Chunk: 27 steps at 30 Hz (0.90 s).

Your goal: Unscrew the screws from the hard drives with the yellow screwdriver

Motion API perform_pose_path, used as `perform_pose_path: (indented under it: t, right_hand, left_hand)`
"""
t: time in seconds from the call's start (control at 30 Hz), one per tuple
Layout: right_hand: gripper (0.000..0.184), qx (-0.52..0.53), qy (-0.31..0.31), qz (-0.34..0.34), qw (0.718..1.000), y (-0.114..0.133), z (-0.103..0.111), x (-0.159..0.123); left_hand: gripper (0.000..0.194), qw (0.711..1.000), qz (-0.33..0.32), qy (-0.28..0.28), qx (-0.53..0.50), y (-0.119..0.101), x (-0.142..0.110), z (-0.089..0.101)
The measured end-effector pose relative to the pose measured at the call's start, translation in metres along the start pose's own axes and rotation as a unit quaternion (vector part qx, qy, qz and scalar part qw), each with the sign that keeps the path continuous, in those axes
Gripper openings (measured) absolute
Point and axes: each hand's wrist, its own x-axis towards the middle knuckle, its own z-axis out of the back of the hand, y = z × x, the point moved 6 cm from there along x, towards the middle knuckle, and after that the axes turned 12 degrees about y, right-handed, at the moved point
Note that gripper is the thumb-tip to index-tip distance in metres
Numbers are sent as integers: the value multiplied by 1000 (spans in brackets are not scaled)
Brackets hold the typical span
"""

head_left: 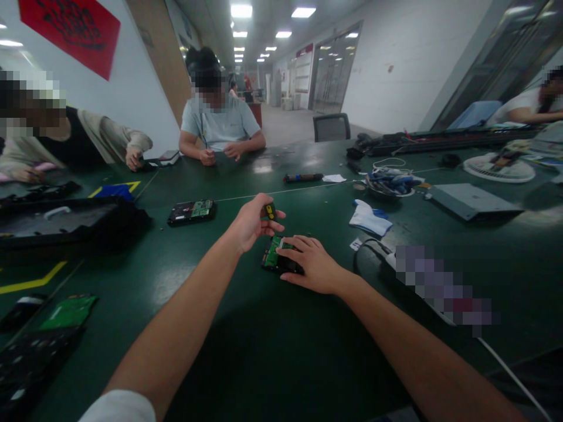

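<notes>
My left hand (255, 223) is closed round a black-and-yellow screwdriver (270, 210), held upright above the far edge of a hard drive (273, 253). The shaft and tip of the screwdriver cannot be made out. On the dark green table the drive lies with its green circuit board facing up. My right hand (314, 264) covers the drive's right side, fingers across the top and thumb along the near edge, so part of the board is hidden. Another hard drive (191, 212), also board up, lies farther left.
Left are a black tray (57, 225) and circuit boards (68, 313). Right are a white-and-blue glove (369, 218), a power strip (440, 287) with its cable, a bowl of cables (391, 180) and a metal case (472, 200). Co-workers sit round the table, one opposite (220, 123).
</notes>
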Motion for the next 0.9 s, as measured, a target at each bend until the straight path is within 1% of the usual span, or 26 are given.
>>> perform_pose_path:
  t: [0.1,0.17,0.27,0.37,0.47,0.57,0.63,0.7,0.83,0.9]
  right_hand:
    - [65,-3,3,-1,1000,0,0,0]
    - [65,-3,5,-2,1000,0,-1,0]
    - [65,-3,2,-1,1000,0,-1,0]
    - [64,-4,-2,2,1000,-1,-1,0]
    - [63,-5,-9,3,1000,-1,-2,0]
    - [63,-3,-11,6,1000,-1,-2,0]
    - [63,-2,-10,6,1000,-1,-2,0]
    - [63,-4,-9,3,1000,-1,-1,0]
    - [64,-6,-7,1,1000,0,-1,0]
    - [64,-6,-6,2,1000,0,-1,0]
  left_hand:
    - [18,999,-24,-9,34,-4,-1,2]
    - [21,998,-32,11,51,-4,-1,0]
    - [22,998,-19,52,42,1,1,-4]
    - [20,997,-7,69,27,4,2,-6]
    - [18,997,-13,60,39,3,3,-5]
    - [19,996,-42,41,67,-2,1,-2]
    - [21,995,-51,41,79,-3,1,-1]
    - [22,995,-41,52,70,-1,1,-2]
    - [20,996,6,83,19,6,3,-6]
    - [19,997,12,73,16,7,3,-6]
